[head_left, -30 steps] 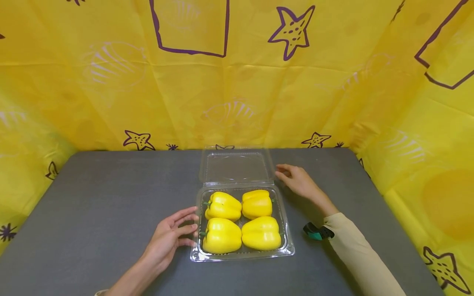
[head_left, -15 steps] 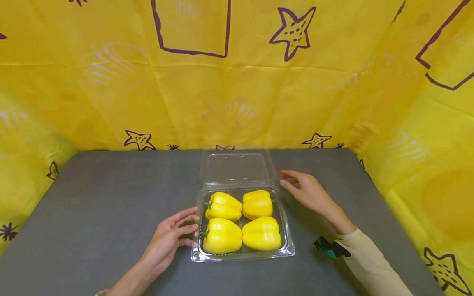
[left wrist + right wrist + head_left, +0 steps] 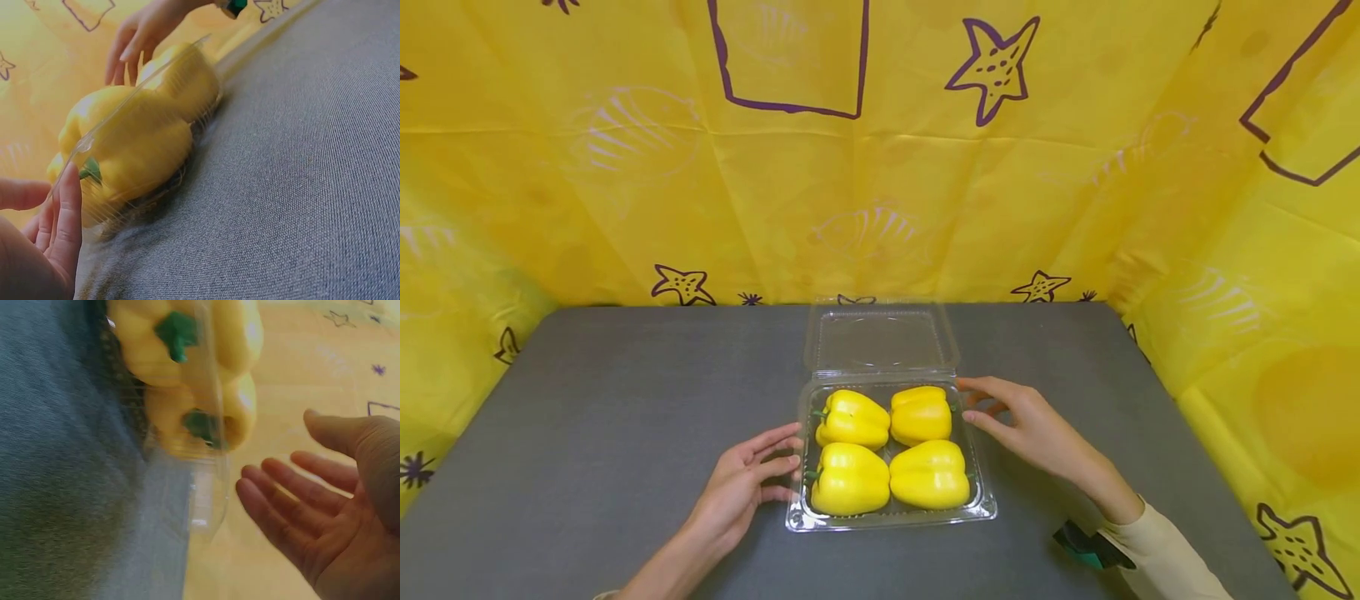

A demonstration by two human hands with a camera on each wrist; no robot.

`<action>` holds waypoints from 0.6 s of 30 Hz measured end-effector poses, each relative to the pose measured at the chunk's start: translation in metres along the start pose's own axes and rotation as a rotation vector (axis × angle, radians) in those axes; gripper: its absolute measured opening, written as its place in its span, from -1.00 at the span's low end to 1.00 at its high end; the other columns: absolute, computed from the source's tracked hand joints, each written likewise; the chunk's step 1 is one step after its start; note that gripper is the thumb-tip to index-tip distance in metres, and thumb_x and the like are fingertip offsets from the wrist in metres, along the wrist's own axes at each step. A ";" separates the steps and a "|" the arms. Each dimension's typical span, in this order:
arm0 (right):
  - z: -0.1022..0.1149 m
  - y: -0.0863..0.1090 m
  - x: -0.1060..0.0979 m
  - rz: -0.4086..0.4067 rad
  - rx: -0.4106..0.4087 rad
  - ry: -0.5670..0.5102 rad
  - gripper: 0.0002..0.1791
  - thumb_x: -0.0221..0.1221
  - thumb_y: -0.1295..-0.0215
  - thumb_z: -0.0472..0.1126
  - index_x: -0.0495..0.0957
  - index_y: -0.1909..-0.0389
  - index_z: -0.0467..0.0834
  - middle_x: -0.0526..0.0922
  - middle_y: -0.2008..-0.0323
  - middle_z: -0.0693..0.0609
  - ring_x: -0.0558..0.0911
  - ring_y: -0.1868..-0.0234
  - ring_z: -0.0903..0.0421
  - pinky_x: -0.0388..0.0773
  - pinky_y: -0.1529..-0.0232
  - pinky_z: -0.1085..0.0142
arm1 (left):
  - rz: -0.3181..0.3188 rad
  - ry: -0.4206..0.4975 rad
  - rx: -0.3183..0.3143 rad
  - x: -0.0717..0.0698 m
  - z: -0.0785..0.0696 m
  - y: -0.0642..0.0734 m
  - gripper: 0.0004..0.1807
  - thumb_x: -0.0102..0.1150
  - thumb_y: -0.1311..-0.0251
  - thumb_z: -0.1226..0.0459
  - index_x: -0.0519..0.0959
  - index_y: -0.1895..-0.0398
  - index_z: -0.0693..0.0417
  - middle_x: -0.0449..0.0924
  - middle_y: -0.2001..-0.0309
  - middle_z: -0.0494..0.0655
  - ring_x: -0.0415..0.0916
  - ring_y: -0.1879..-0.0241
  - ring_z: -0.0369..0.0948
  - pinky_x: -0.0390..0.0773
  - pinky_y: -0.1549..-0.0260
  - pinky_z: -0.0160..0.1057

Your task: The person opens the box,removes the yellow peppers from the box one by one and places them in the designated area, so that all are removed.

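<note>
A clear plastic clamshell container [image 3: 895, 523] stands on the table, its lid [image 3: 880, 342] folded back to the rear. Inside sit several yellow bell peppers [image 3: 850, 479] with green stems, two rows deep. My left hand [image 3: 737, 483] pinches the container's left rim, which passes between thumb and fingers in the left wrist view. At the right rear corner of the base is my right hand [image 3: 1030, 429], fingers loosely bent. The right wrist view shows this hand [image 3: 319, 519] holding nothing, with a small gap between its fingertips and the rim.
The container rests on a dark grey table [image 3: 625, 400]. A yellow cloth [image 3: 880, 167] with starfish and fish drawings hangs behind and at both sides. A dark and green band [image 3: 1090, 546] is at the right wrist.
My right hand has moved from beside the raised lid, out to the right, then toward the viewer to the base's rear right corner. The left hand and container have stayed put.
</note>
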State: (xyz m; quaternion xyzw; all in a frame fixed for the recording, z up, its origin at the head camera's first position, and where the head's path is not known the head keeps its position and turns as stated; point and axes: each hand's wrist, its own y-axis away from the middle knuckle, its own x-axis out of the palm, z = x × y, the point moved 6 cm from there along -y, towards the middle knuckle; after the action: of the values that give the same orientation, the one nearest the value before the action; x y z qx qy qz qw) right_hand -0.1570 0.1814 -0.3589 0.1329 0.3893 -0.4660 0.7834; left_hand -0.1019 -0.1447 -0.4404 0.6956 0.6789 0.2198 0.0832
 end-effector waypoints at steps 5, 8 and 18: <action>0.006 0.010 0.006 -0.004 -0.053 0.003 -0.47 0.32 -0.24 -0.20 0.49 -0.23 -0.20 0.61 -0.13 -0.04 0.65 0.05 0.06 0.63 0.04 0.13 | -0.002 -0.010 0.000 -0.001 0.000 0.000 -0.42 0.20 -0.20 0.48 0.38 -0.32 0.29 0.57 0.07 0.00 0.55 0.34 -0.14 0.69 0.41 -0.20; 0.009 0.015 0.010 0.009 -0.070 0.031 -0.44 0.35 -0.21 -0.17 0.49 -0.23 -0.18 0.61 -0.12 -0.01 0.63 0.00 0.05 0.62 0.02 0.07 | -0.003 -0.010 0.001 -0.001 -0.001 0.000 -0.43 0.20 -0.19 0.48 0.38 -0.32 0.29 0.57 0.07 0.00 0.55 0.34 -0.14 0.69 0.41 -0.20; 0.014 0.025 0.020 0.035 -0.110 0.137 -0.46 0.35 -0.20 -0.07 0.53 -0.18 -0.16 0.62 -0.09 0.05 0.62 -0.05 0.11 0.60 -0.05 0.12 | 0.003 -0.008 0.006 0.001 -0.001 0.000 -0.43 0.19 -0.19 0.49 0.37 -0.31 0.30 0.57 0.08 0.00 0.55 0.34 -0.14 0.69 0.43 -0.20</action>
State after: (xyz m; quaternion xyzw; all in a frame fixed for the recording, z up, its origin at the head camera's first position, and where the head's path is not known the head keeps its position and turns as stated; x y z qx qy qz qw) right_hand -0.1239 0.1744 -0.3681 0.1279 0.4648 -0.4198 0.7690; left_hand -0.1023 -0.1440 -0.4394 0.6979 0.6781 0.2149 0.0834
